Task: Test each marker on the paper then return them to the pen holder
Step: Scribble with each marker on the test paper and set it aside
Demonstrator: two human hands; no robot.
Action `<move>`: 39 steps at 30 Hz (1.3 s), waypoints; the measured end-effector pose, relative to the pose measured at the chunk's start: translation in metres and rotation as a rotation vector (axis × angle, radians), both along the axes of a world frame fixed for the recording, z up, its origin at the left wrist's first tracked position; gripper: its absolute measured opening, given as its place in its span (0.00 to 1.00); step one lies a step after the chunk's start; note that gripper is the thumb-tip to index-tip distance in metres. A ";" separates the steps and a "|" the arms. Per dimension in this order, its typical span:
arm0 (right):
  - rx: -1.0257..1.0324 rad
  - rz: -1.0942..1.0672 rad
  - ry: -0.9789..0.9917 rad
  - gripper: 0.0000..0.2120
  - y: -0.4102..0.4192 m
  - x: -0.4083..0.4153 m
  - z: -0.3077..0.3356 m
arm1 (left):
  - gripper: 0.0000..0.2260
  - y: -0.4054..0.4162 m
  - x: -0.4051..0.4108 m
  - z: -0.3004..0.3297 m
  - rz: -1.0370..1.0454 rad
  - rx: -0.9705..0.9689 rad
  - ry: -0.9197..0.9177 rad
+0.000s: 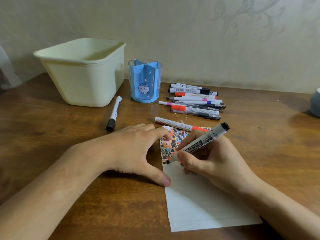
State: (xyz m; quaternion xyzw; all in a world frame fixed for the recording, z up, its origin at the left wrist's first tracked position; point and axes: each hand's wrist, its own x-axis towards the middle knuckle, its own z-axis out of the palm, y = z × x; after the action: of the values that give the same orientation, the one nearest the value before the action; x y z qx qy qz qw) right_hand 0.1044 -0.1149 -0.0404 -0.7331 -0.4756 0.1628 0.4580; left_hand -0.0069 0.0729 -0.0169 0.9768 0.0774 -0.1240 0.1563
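Marker [199,142], black-and-white barrel, held tilted in the right hand [213,160], fingers and thumb curled round the lower barrel; tip down on the paper [199,201] at the lower edge of a patch of dense multicoloured scribbles. Barrel carries bold block characters in a black band; not legible. Black cap seated on the raised rear end. Paper lies on the wooden table [52,122], near edge toward the camera. Left hand [128,149] flat, fingers spread and straight, thumb and fingertips pressing the paper's left edge. Red-capped marker [174,123] lies across the paper's far edge; small print on it unreadable. Beyond the paper, a loose pile of markers and pens [194,101], one showing a barcode label. Left of that pile stands the blue pen holder [145,80], divided into compartments, cartoon cat printed on the front. A black-capped marker [114,113] lies left of the holder, lettering blurred. Cream plastic bin [83,71] farther left of the holder.
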 end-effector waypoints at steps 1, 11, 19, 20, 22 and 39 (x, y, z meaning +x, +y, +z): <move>0.001 -0.008 0.005 0.04 0.000 0.001 0.000 | 0.43 0.000 0.000 0.000 0.000 -0.001 -0.002; 0.016 -0.020 0.033 0.05 0.000 0.004 -0.001 | 0.43 0.000 0.000 0.000 0.007 -0.001 0.001; 0.030 -0.016 0.048 0.05 0.000 0.006 -0.003 | 0.42 -0.002 0.000 0.002 0.002 0.009 -0.011; 0.050 -0.021 0.072 0.05 0.000 0.006 -0.002 | 0.42 -0.002 0.000 0.002 0.004 0.009 -0.011; 0.100 -0.030 0.132 0.05 -0.001 0.007 0.000 | 0.42 -0.003 0.000 0.003 0.004 0.003 -0.011; 0.289 -0.127 0.550 0.08 -0.002 0.020 0.019 | 0.13 -0.007 0.001 0.004 0.192 -0.365 -0.331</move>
State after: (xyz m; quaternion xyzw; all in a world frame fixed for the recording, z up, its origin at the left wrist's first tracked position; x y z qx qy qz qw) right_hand 0.1242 -0.1173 -0.0215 -0.6172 -0.3056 0.2569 0.6780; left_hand -0.0063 0.0655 -0.0131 0.9276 0.1193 0.0411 0.3516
